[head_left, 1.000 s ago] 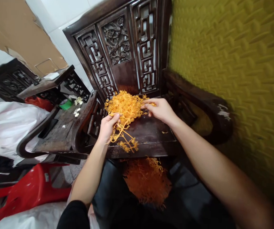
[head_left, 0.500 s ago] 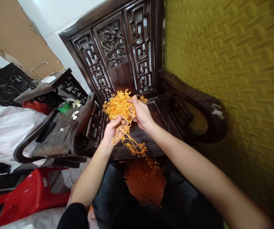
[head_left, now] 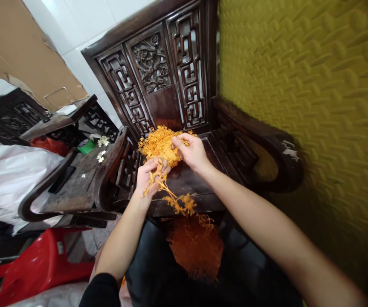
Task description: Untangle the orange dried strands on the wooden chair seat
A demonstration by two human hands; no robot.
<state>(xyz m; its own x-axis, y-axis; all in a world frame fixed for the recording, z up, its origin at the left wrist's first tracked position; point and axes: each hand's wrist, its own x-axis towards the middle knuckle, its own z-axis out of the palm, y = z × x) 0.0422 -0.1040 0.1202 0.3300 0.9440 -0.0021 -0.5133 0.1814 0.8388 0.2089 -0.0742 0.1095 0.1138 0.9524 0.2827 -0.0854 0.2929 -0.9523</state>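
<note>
A heap of thin orange strands [head_left: 156, 143] lies on the seat of a dark carved wooden chair [head_left: 203, 187]. My left hand [head_left: 148, 177] is closed on a small bunch of the strands [head_left: 171, 198], which trails down toward the seat's front edge. My right hand [head_left: 192, 151] pinches into the heap from the right, fingers closed on strands. Another pile of orange strands [head_left: 195, 247] lies lower down, below the seat's front edge, near my lap.
A yellow textured panel [head_left: 314, 106] fills the right side. A second dark wooden chair [head_left: 78, 183] stands to the left with white flowers [head_left: 102, 143] and a green object on it. A red plastic stool [head_left: 39, 266], a white sheet [head_left: 7, 175] and cardboard [head_left: 17, 55] are at left.
My right hand came in from the heap's right edge toward my left hand. The left hand's bunch has been drawn out and hangs lower over the seat front.
</note>
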